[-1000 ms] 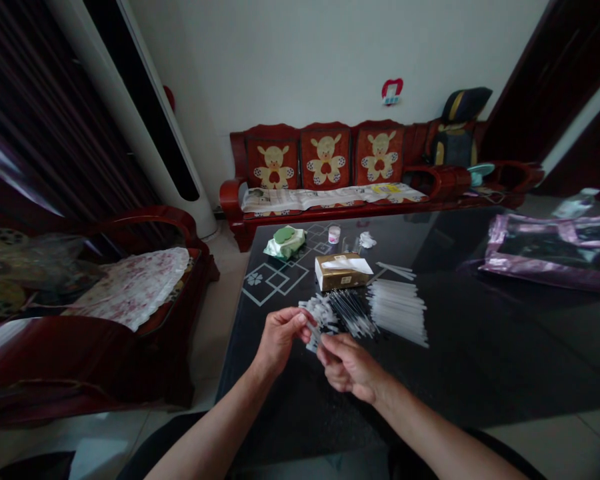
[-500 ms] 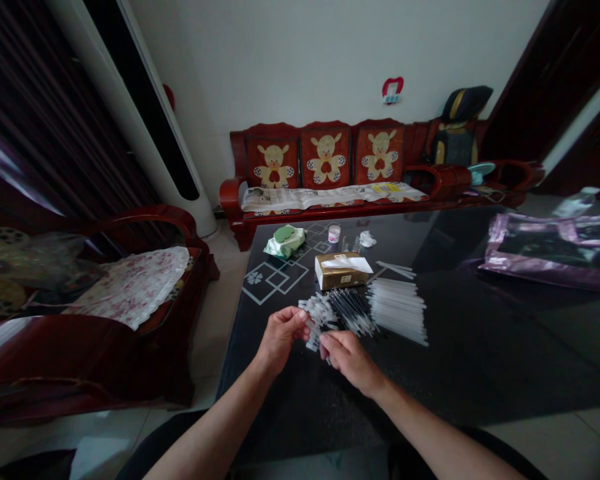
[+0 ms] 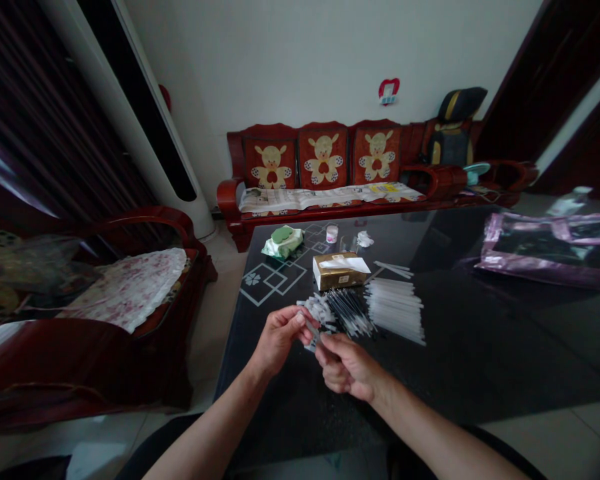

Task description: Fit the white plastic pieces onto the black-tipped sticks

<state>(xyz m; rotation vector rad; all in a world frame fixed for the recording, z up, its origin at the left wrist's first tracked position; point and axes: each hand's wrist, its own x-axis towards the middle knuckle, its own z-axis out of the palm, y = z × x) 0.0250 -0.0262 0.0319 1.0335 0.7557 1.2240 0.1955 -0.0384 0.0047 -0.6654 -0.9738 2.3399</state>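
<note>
My left hand (image 3: 279, 337) is closed in a pinch on one end of a slim whitish pen part (image 3: 313, 329). My right hand (image 3: 349, 368) has its fingers curled around the other end, so the part spans the gap between both hands. Much of it is hidden by the fingers. Just beyond lies a pile of short white pen caps (image 3: 317, 307), partly behind my left fingers. Beside it are several thin black pen refills (image 3: 349, 310) with pale ends. A row of long translucent pen barrels (image 3: 396, 310) lies to the right.
On the black table (image 3: 460, 360) stands a gold tissue box (image 3: 341, 278) behind the pen parts. Farther back are a green wipes pack (image 3: 283, 243), a small white cup (image 3: 331, 233) and crumpled tissue (image 3: 365, 239). A purple-edged clear bag (image 3: 545, 250) lies at right.
My right hand has turned and its curled fingers now show more. A whitish pen part is now visible between the hands. The view has shifted slightly.
</note>
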